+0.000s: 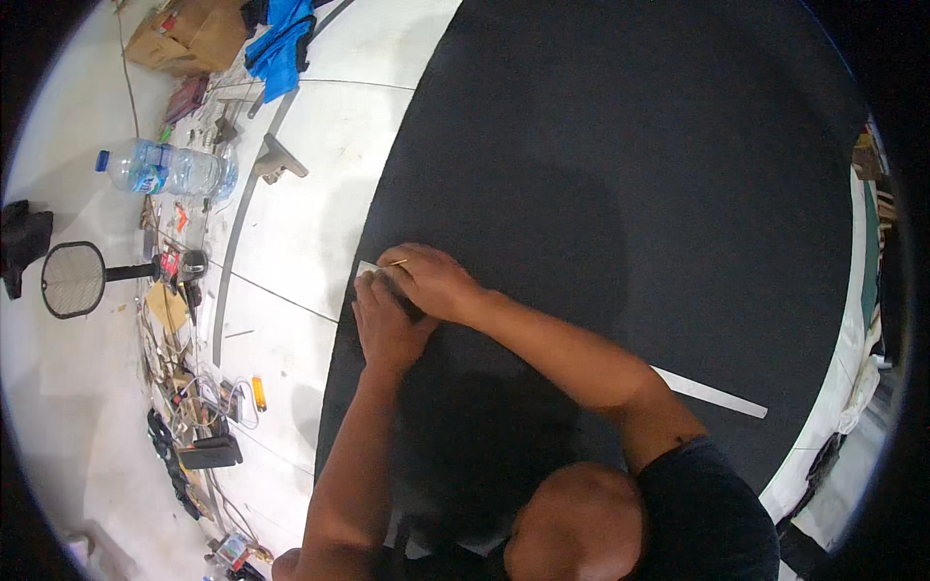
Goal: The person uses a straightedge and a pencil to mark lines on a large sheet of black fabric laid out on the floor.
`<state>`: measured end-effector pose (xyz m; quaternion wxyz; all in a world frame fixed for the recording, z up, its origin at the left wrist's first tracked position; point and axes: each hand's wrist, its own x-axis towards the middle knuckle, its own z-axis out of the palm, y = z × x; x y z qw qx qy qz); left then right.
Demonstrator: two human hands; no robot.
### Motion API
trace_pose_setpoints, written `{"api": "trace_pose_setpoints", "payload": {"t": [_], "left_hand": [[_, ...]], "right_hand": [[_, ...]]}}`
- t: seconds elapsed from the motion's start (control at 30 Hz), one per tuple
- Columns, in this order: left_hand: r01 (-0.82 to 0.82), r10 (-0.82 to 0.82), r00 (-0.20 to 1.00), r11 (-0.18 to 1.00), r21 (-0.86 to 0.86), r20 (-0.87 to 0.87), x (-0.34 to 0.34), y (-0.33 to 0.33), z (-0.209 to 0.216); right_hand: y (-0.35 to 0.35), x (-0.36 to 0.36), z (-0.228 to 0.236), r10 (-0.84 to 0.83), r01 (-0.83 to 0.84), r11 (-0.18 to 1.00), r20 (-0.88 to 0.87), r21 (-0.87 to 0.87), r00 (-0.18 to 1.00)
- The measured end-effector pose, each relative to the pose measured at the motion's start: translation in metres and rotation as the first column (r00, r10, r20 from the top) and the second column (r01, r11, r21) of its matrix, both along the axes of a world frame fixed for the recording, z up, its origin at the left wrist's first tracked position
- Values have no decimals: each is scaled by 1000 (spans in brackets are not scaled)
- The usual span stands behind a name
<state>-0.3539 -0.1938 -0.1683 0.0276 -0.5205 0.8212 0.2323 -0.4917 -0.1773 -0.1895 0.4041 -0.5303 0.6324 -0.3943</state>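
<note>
A large black cloth [630, 174] is spread on the white tabletop. My left hand [386, 331] rests near its left edge, fingers stretched over the pale end of a flat metal ruler [717, 395]. Above and right of it, touching or almost touching, my right hand [434, 281] is closed on a thin yellowish pencil-like stick [395, 262]. My right forearm covers most of the ruler's length; its other end shows beyond my elbow. Whether the pale end by my fingers belongs to this same ruler is hidden under my arm.
Along the table's left side lie a scraper-like metal tool [278, 160], a long grey strip [229, 261], a water bottle [174, 170], an orange lighter-like object [259, 393] and tangled cables [208, 392]. A cardboard box [189, 37] and blue cloth [281, 48] sit at far left.
</note>
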Motion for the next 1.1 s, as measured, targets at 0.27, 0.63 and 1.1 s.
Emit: {"api": "trace_pose_setpoints", "payload": {"t": [0.27, 0.63, 1.1], "left_hand": [[55, -55, 998, 996, -66, 3, 7, 2, -9], [43, -45, 999, 996, -72, -25, 3, 4, -1], [-80, 71, 988, 995, 57, 140, -5, 3, 3]], "right_hand": [[-17, -2, 1, 92, -89, 993, -39, 76, 995], [1, -4, 17, 293, -300, 953, -397, 46, 870], [324, -87, 59, -356, 542, 776, -486, 323, 799]]}}
